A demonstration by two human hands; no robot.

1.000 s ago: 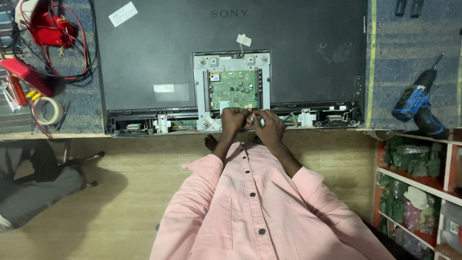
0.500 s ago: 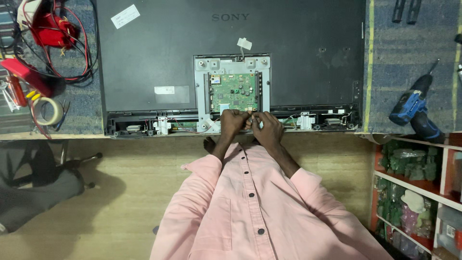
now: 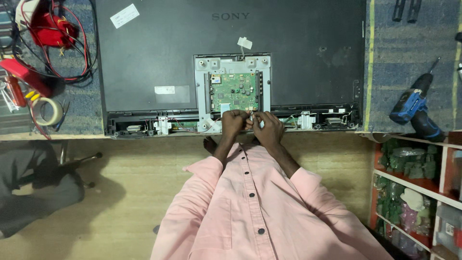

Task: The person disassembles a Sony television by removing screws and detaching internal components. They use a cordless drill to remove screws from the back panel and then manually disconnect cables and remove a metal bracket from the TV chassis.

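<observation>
A large black flat-screen set (image 3: 144,53) lies face down on the bench, its lower cover off. A grey metal bracket (image 3: 204,96) in its middle carries a green circuit board (image 3: 235,91). Both my hands meet at the board's lower edge. My left hand (image 3: 232,124) and my right hand (image 3: 268,130) pinch a small white connector piece (image 3: 250,117) between their fingertips, which hide most of it. My pink shirt (image 3: 250,207) fills the lower middle of the view.
A blue cordless drill (image 3: 416,108) lies on the mat at the right. A tape roll (image 3: 48,111), a red-handled tool (image 3: 17,79) and a red device with tangled wires (image 3: 50,31) sit at the left. Parts shelves (image 3: 414,168) stand at lower right. Another person in grey (image 3: 29,188) is at lower left.
My hands stay together at the board's lower edge, with only small finger movements. The view has shifted slightly.
</observation>
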